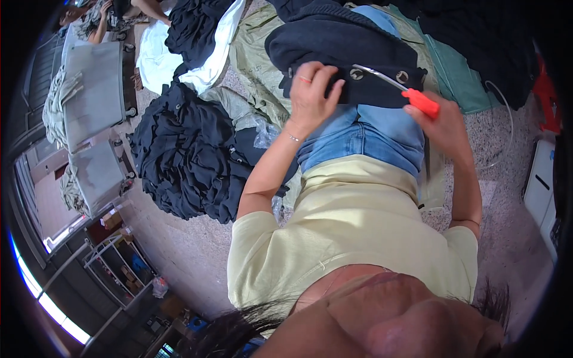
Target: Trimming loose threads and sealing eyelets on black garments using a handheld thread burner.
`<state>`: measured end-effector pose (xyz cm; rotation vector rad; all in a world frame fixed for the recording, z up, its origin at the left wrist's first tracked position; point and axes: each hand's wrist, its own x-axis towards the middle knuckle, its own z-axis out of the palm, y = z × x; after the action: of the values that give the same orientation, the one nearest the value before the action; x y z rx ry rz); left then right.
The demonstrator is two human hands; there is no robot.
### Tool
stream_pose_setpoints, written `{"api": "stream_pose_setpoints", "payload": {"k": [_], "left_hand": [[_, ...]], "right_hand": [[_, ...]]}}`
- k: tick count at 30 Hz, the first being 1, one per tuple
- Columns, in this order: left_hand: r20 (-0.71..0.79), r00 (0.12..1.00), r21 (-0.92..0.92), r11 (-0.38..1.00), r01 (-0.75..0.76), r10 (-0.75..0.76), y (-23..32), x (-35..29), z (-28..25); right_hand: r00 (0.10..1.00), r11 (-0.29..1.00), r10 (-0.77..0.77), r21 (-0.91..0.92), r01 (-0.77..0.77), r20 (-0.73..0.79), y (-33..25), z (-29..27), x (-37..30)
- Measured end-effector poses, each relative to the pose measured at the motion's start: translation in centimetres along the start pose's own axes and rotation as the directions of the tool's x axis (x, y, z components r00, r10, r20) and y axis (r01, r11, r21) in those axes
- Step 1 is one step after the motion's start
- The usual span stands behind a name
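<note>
A dark navy or black cloth piece (376, 89) with metal eyelets lies across my lap over blue jeans. Loosely bent and apart, the fingers of my left hand (313, 95) rest on its left part, with nothing visible between them. My right hand (444, 122) is closed round the red handle of a tool (424, 104) with a thin, curved metal blade. The blade points up and left over the cloth, its tip close to one eyelet (356, 74). Most of the right fingers are hidden behind the handle.
A heap of dark garments (185, 155) lies on the floor to my left. More dark cloth (197, 33) is on white sheeting. Grey wheeled carts (92, 89) stand farther left, with another person near them. A white box (540, 179) is at far right.
</note>
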<state>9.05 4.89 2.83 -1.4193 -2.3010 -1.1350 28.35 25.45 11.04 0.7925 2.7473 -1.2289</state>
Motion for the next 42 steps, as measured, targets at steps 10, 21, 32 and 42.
{"api": "stream_pose_setpoints", "payload": {"k": [10, 21, 32, 42], "left_hand": [[0.147, 0.988, -0.072, 0.997, -0.028, 0.038, -0.4, 1.3, 5.3], [0.121, 0.989, -0.108, 0.99, 0.095, -0.082, -1.2, 0.7, 5.6], [0.162, 0.983, -0.105, 0.992, -0.066, 0.082, 2.0, 2.4, 4.4], [0.359, 0.929, -0.201, 0.979, -0.017, 0.09, 5.5, 4.8, 8.7]], "right_hand": [[0.998, 0.997, 0.055, -0.052, -0.057, -0.034, 3.4, -1.4, -2.8], [0.998, 0.996, 0.047, -0.08, -0.05, -0.035, 3.8, -0.3, -2.1], [0.993, 0.988, 0.109, 0.117, -0.102, -0.054, 6.2, -1.0, -3.5], [0.956, 0.914, 0.29, 0.311, -0.263, -0.046, 9.7, -2.9, -6.2]]}}
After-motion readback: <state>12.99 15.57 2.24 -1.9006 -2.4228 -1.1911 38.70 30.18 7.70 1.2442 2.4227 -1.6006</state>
